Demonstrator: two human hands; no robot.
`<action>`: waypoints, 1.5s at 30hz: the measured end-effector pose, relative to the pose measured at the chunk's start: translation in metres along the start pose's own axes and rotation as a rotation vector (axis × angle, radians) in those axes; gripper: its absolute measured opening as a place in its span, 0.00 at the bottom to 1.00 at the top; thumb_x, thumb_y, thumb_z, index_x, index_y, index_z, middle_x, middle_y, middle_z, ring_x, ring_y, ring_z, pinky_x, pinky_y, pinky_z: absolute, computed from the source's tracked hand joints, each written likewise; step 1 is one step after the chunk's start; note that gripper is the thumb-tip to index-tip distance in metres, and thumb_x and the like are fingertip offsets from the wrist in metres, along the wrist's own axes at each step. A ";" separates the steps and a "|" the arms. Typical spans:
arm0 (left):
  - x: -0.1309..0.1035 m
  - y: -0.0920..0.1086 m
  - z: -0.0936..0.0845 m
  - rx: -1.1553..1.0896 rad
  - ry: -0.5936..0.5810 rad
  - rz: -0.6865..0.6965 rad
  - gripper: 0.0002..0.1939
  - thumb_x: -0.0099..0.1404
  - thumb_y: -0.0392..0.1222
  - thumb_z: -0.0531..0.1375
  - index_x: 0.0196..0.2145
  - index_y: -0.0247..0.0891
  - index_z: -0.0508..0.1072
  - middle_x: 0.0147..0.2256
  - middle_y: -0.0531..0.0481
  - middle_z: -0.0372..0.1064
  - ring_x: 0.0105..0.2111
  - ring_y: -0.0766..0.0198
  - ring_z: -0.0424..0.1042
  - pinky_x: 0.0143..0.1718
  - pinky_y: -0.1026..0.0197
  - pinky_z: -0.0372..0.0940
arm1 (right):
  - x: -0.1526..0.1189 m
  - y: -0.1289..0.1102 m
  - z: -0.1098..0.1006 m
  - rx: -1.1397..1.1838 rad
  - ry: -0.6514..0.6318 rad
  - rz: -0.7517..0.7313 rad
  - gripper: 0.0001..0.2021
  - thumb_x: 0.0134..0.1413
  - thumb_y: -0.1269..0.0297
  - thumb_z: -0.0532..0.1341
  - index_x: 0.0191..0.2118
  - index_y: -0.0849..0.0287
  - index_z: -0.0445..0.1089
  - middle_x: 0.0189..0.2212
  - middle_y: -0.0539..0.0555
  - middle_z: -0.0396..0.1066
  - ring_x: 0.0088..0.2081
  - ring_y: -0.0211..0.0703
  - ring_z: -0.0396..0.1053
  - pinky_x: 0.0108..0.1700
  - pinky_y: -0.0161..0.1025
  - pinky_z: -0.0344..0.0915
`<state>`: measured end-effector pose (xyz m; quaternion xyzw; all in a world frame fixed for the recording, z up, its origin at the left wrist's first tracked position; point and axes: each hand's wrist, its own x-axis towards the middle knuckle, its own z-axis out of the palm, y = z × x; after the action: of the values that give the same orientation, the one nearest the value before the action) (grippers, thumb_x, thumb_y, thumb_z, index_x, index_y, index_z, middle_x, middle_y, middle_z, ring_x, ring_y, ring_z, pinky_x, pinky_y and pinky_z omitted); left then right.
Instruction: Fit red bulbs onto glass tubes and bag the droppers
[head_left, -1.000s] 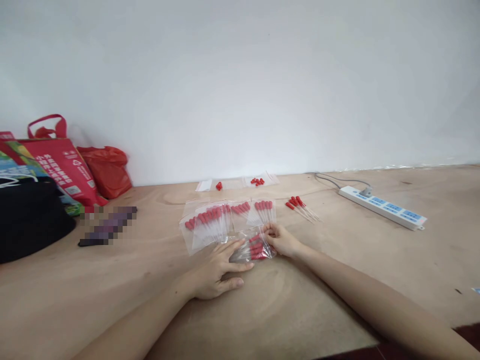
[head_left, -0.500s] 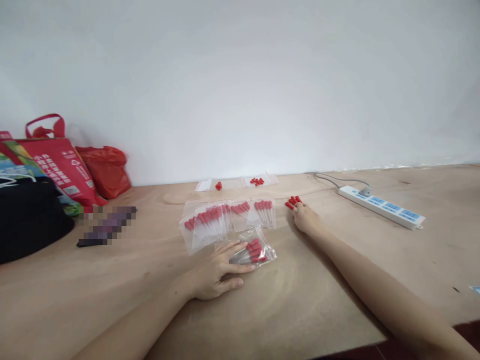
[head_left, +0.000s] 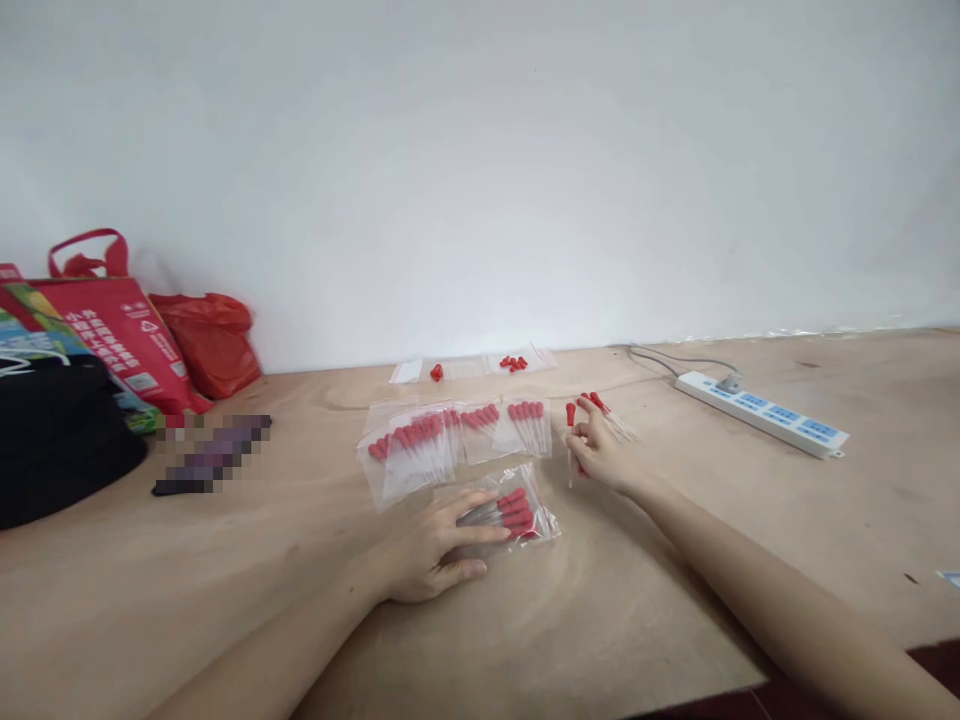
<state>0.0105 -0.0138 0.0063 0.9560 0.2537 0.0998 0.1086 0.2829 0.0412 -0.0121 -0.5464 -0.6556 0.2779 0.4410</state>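
My left hand (head_left: 431,545), fingers spread, lies over the end of a clear zip bag (head_left: 544,522) that contains several red-bulbed glass droppers (head_left: 517,510). Between the fingertips of my right hand (head_left: 600,455) is a single dropper (head_left: 571,413), bulb pointing up and thin stem downward. A bit of red also shows under that hand, too small to make out. Just beyond it, a few loose droppers (head_left: 600,402) rest on the table, partly hidden by the fingers. Bagged droppers (head_left: 529,410) lie in a row in front of both hands.
Two flat bags with small red bulbs (head_left: 514,363) lie by the wall. A white power strip (head_left: 765,413) with a grey cable is on the right. At left are red bags (head_left: 210,340), a black hat-like item (head_left: 67,440) and a blurred dark object (head_left: 214,455).
My right hand has drawn slightly nearer with one dropper, leaving others on the table. The bag under my left hand has shifted slightly towards me and to the right.
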 end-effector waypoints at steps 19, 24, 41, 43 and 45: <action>-0.001 0.003 0.000 -0.060 -0.038 -0.078 0.22 0.61 0.43 0.54 0.53 0.56 0.58 0.60 0.52 0.40 0.57 0.51 0.50 0.52 0.47 0.54 | -0.021 -0.016 0.044 0.752 0.092 0.276 0.22 0.41 0.57 0.59 0.37 0.54 0.45 0.20 0.42 0.63 0.20 0.37 0.67 0.27 0.38 0.67; 0.000 0.002 0.000 -0.086 -0.060 -0.106 0.22 0.62 0.44 0.54 0.53 0.56 0.58 0.61 0.52 0.36 0.58 0.50 0.46 0.54 0.46 0.51 | -0.026 -0.016 0.045 0.733 -0.042 0.257 0.20 0.35 0.54 0.63 0.30 0.56 0.52 0.20 0.44 0.64 0.20 0.32 0.64 0.26 0.33 0.63; -0.001 0.000 0.002 -0.113 -0.063 -0.094 0.22 0.62 0.43 0.54 0.53 0.57 0.57 0.62 0.54 0.34 0.58 0.51 0.45 0.53 0.47 0.52 | -0.014 -0.005 0.053 0.383 -0.236 0.168 0.13 0.35 0.56 0.64 0.20 0.63 0.68 0.17 0.49 0.68 0.18 0.32 0.60 0.21 0.31 0.56; -0.001 0.000 0.002 -0.108 -0.062 -0.092 0.22 0.62 0.43 0.54 0.53 0.57 0.58 0.61 0.54 0.34 0.58 0.50 0.45 0.53 0.46 0.52 | -0.013 -0.003 0.054 0.346 -0.257 0.119 0.12 0.37 0.57 0.63 0.19 0.62 0.68 0.17 0.49 0.67 0.20 0.34 0.62 0.22 0.32 0.58; -0.001 0.000 0.002 -0.099 -0.067 -0.091 0.22 0.62 0.43 0.54 0.53 0.57 0.57 0.61 0.53 0.35 0.58 0.50 0.45 0.53 0.45 0.52 | -0.013 -0.003 0.052 0.324 -0.326 0.071 0.13 0.39 0.56 0.63 0.19 0.62 0.67 0.16 0.48 0.66 0.21 0.35 0.63 0.23 0.32 0.59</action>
<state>0.0097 -0.0149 0.0047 0.9397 0.2879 0.0750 0.1689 0.2359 0.0344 -0.0365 -0.4391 -0.6452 0.4794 0.4014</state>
